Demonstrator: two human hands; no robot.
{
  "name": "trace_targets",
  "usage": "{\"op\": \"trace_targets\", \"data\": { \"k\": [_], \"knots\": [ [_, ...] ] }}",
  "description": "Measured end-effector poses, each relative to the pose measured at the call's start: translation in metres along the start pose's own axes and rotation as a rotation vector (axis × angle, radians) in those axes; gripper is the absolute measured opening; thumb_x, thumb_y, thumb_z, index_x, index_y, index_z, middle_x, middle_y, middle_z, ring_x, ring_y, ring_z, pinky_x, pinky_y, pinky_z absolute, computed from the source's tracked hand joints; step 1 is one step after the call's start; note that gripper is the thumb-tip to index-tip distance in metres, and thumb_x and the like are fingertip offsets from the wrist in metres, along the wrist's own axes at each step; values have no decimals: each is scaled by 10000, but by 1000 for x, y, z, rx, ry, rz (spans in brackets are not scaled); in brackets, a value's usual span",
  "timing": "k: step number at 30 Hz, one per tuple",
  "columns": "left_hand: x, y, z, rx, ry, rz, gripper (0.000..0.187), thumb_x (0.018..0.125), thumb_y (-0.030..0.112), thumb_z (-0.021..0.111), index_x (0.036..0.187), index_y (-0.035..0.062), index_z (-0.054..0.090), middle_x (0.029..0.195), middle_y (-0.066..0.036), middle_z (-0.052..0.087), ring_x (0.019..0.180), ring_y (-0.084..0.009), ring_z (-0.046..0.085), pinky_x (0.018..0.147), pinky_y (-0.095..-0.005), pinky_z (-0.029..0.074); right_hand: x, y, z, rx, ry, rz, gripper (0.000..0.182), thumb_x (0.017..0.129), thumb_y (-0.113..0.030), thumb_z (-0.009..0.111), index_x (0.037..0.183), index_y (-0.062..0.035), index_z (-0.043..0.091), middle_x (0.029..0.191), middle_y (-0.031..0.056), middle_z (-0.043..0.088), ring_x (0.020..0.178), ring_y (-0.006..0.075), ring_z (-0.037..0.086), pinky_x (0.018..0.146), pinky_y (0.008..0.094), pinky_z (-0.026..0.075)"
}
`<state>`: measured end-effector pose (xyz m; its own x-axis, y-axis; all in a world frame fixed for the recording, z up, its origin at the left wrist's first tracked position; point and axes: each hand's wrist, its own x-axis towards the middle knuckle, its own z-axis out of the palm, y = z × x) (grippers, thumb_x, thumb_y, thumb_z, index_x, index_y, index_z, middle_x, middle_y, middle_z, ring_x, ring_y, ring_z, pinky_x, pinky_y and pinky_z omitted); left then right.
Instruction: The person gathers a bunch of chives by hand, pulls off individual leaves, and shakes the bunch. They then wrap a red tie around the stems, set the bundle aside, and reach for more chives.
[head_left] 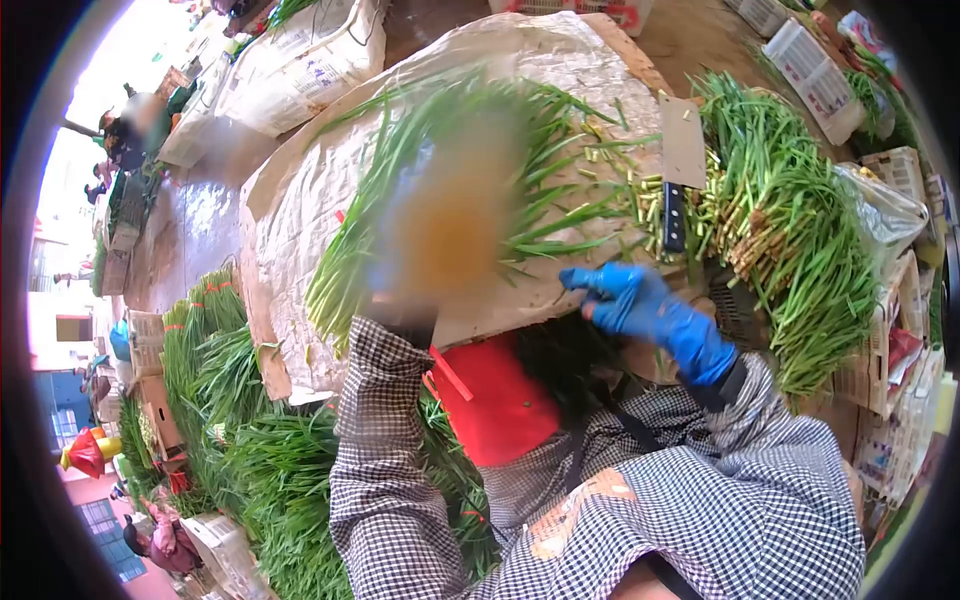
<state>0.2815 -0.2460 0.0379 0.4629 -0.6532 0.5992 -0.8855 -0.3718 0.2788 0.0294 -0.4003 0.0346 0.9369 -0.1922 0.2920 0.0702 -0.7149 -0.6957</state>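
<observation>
Long green leafy stalks [385, 190] lie across a pale cloth-covered board [290, 230]. My left hand [382, 274], in a blue glove, is among them, mostly hidden behind a brownish blur; its fingers cannot be made out. My right hand [640, 305], also in a blue glove, hovers by the board's near edge, index finger stretched out and the others partly bent, with nothing seen in it. A cleaver [683, 150] with a black handle rests at the board's right, beside cut stalk ends [650, 205].
A big heap of green stalks [800, 220] lies to the right. More bundles [290, 480] fill the lower left. A red cloth or bag [495, 405] is between my arms. White crates [812, 80] stand at the upper right, and people [165, 540] are at the left.
</observation>
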Motion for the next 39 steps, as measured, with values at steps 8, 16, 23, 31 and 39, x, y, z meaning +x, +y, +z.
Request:
{"op": "trace_targets", "data": {
  "k": [8,16,23,31,39],
  "knots": [
    [-36,49,-47,-94,-185,-78,239,766,28,571,993,89,613,857,-128,579,787,-314,572,713,-371,472,-85,-21,-2,59,-536,503,315,797,-333,646,658,-55,595,618,108,610,505,257,581,525,379,458],
    [-64,40,-26,116,-352,-275,725,677,27,607,1357,172,402,955,-162,510,904,-336,494,841,-405,425,-68,-9,-1,96,-129,197,231,773,-217,648,964,-92,610,720,120,588,668,302,591,592,397,467],
    [-75,20,-25,74,-374,-214,859,661,32,626,1427,179,266,955,-162,493,914,-342,480,848,-419,415,-8,-21,24,147,-109,57,235,792,-194,602,1009,-106,622,768,138,621,702,315,613,596,392,480],
    [-105,-10,-21,-47,-367,-186,640,794,57,577,1388,131,349,991,-164,539,930,-338,502,857,-408,416,13,-12,53,160,-171,15,230,767,-205,665,965,-88,678,786,141,640,675,264,630,608,365,494],
    [-120,-19,-10,-44,-315,-219,511,818,90,575,1313,97,449,1053,-172,554,976,-333,511,876,-393,417,58,1,37,-145,-126,66,243,696,-298,719,726,-76,625,675,116,601,634,291,600,562,383,462]
  ]
}}
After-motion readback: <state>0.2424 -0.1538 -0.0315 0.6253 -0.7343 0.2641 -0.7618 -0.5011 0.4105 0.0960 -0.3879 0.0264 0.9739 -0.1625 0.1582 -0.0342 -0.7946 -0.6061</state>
